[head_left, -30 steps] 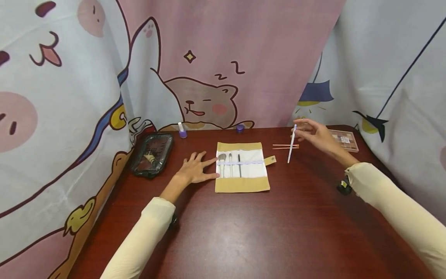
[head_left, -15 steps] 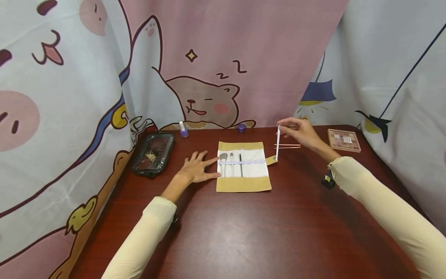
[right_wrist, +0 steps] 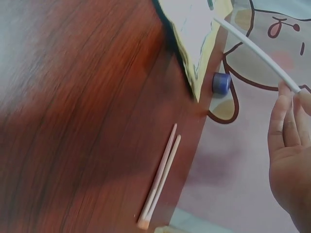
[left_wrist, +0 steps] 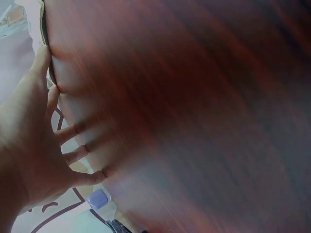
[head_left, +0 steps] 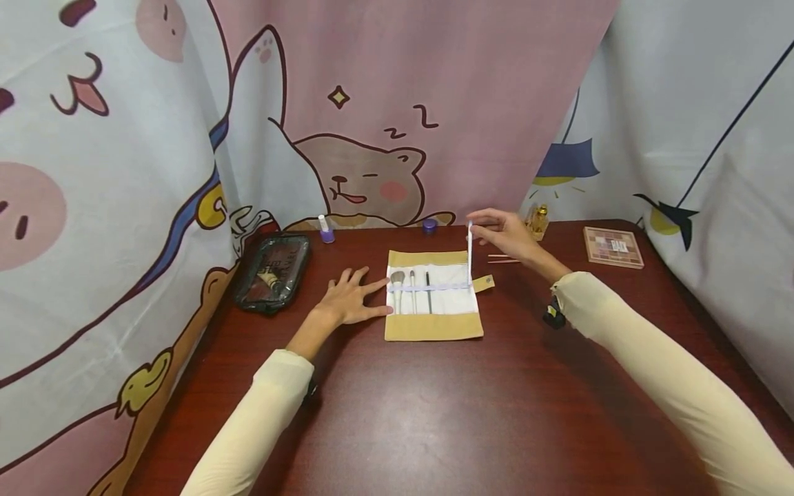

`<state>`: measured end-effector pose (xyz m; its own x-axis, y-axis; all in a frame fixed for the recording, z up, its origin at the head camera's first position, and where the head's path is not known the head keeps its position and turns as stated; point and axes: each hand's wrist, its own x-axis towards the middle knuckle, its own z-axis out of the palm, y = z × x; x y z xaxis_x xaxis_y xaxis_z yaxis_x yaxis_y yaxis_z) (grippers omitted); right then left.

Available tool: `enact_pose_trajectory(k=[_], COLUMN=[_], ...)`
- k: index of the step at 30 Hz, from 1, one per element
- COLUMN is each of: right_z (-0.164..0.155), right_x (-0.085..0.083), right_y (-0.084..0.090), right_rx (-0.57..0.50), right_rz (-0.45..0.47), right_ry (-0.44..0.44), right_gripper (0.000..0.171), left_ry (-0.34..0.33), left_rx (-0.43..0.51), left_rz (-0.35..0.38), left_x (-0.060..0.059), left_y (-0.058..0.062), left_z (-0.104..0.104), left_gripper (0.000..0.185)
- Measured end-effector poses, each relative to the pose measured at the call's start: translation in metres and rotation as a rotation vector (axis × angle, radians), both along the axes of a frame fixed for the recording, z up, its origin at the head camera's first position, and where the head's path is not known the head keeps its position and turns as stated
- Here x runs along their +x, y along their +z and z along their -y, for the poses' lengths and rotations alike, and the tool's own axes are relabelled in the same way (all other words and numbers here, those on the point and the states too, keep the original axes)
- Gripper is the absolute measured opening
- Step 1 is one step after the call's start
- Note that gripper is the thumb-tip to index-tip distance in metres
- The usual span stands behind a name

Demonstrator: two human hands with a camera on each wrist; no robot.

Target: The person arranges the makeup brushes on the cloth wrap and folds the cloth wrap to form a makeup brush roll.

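Observation:
A tan brush roll (head_left: pixel 434 328) with a white lining lies unfolded mid-table. Several brushes sit under its lavender band, among them a fluffy-headed brush (head_left: pixel 397 286) and a thin dark one (head_left: pixel 429 291). My left hand (head_left: pixel 347 300) rests with spread fingers, thumb and index fingertip on the roll's left edge. Over the roll's right side, my right hand (head_left: pixel 505 234) pinches the upper end of a slim white stick (head_left: pixel 469 253). The stick stands nearly upright, its lower end near the band; I cannot tell whether it touches. In the right wrist view the stick (right_wrist: pixel 257 51) slants from the fingertips toward the roll.
Two thin pinkish sticks (right_wrist: pixel 160 177) lie right of the roll. Farther right are a gold-capped bottle (head_left: pixel 537 222) and an eyeshadow palette (head_left: pixel 613 246). A purple jar (head_left: pixel 429 225), a nail polish bottle (head_left: pixel 326 233) and a black clear-topped pouch (head_left: pixel 273 274) stand behind and left.
My right hand has moved left with the white stick, from beside the pinkish sticks to above the roll's right side. The gold-capped bottle has come into sight. My left hand has stayed put.

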<state>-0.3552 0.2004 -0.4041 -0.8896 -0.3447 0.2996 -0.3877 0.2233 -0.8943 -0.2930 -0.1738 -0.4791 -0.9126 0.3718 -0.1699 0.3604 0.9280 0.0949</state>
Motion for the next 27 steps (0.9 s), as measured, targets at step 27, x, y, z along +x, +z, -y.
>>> enact_pose_trajectory(k=[27], right_z=[0.05], right_x=[-0.041], right_y=[-0.044], right_rx=[0.031], right_rz=[-0.023], right_ry=[-0.042], right_gripper=[0.03], left_ry=[0.003], left_rx=[0.006], left_rz=[-0.007], left_x=[0.0], left_y=[0.0], left_z=[0.0], left_gripper=[0.084])
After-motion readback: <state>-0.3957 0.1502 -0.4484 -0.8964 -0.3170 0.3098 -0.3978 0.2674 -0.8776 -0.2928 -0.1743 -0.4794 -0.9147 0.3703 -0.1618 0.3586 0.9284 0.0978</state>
